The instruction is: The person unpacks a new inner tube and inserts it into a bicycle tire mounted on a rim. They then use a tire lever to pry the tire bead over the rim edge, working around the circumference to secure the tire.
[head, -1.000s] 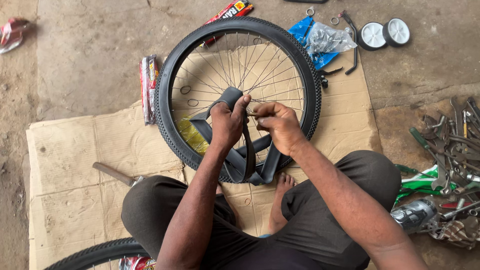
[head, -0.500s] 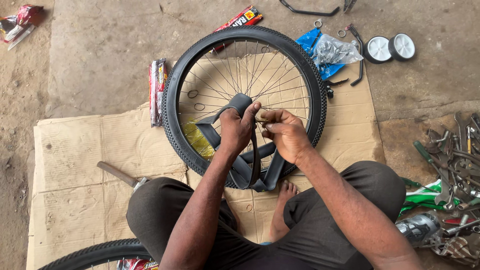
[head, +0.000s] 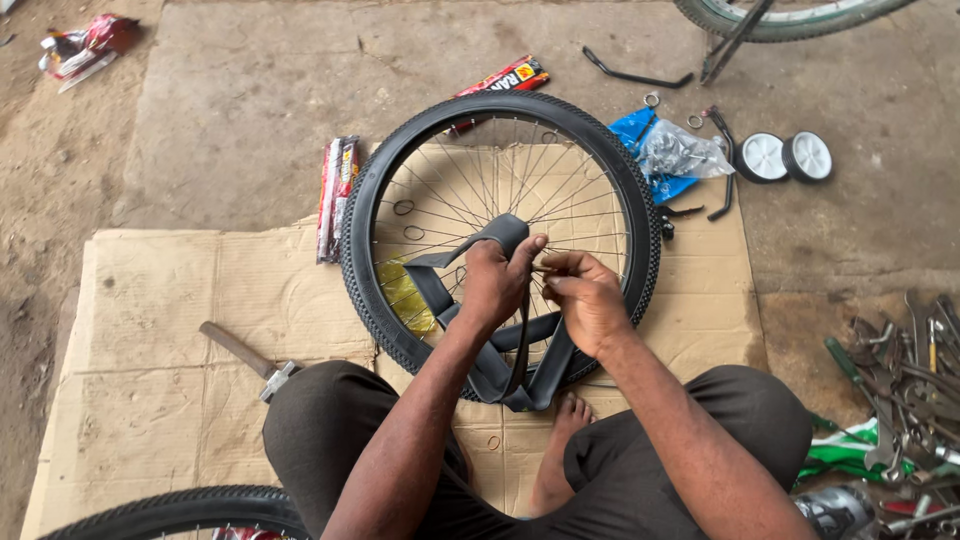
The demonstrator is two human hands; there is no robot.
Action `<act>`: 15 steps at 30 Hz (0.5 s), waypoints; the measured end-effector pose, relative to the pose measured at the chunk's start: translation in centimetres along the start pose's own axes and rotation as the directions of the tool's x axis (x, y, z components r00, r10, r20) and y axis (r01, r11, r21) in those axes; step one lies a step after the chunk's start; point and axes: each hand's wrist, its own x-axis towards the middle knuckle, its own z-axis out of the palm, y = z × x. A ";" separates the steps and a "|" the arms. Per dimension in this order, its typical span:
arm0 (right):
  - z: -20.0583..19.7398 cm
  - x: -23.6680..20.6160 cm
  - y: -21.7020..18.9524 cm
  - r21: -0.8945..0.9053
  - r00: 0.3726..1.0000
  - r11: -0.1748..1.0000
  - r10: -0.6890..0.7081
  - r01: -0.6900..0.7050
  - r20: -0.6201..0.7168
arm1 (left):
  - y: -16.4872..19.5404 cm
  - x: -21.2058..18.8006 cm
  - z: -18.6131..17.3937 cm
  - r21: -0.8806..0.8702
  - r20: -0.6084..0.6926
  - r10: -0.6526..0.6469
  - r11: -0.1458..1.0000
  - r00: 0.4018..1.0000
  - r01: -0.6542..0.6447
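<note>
Over the middle of the head view, both hands meet above a spoked bicycle wheel (head: pixel 500 235) lying flat on cardboard sheets (head: pixel 180 330). Left hand (head: pixel 497 283) is clenched round a limp black inner tube (head: pixel 480 300), fingers wrapped over its upper fold. Right hand (head: pixel 588 300) sits just beside it, fingertips pinched on sth small at the tube, prob. the valve, too small to tell. Tube hangs from both grips toward the person's lap, looping down w/ its long axis running roughly top-left to bottom-centre; the free fold sticks out left of the left hand, so that hand is nearer the bulk of it. A bare foot (head: pixel 560 450) rests below the loop. Hammer (head: pixel 250 360) lies on the cardboard at left; heap of spanners (head: pixel 900 370) far right; two small white wheels (head: pixel 785 157) top right, well apart.
</note>
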 end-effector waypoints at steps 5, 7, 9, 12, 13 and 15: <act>-0.1 0.1 -0.1 0.000 0.988 0.990 0.144 -0.144 -0.047 | -0.1 0.0 0.0 -0.023 0.009 0.015 1.000 1.000 -0.015; 0.1 0.1 -0.3 0.054 0.999 0.997 0.046 -0.046 0.006 | -0.2 0.0 0.0 -0.018 0.017 -0.014 1.000 1.000 0.015; 0.3 0.1 -0.4 0.090 0.999 0.995 0.042 -0.043 0.019 | -0.2 0.0 -0.1 -0.019 0.011 0.016 1.000 1.000 -0.016; 0.6 0.0 -0.5 0.103 0.994 0.988 0.113 -0.112 -0.004 | -0.3 0.0 -0.1 -0.020 0.014 -0.020 1.000 1.000 0.020; 0.6 0.0 -0.5 0.096 0.995 0.990 0.102 -0.101 -0.005 | -0.3 0.0 -0.1 -0.019 0.020 -0.049 0.999 0.999 0.049; 0.7 0.0 -0.5 0.078 0.999 0.996 0.044 -0.043 -0.007 | -0.4 0.0 0.0 -0.002 0.001 0.043 0.999 0.999 -0.043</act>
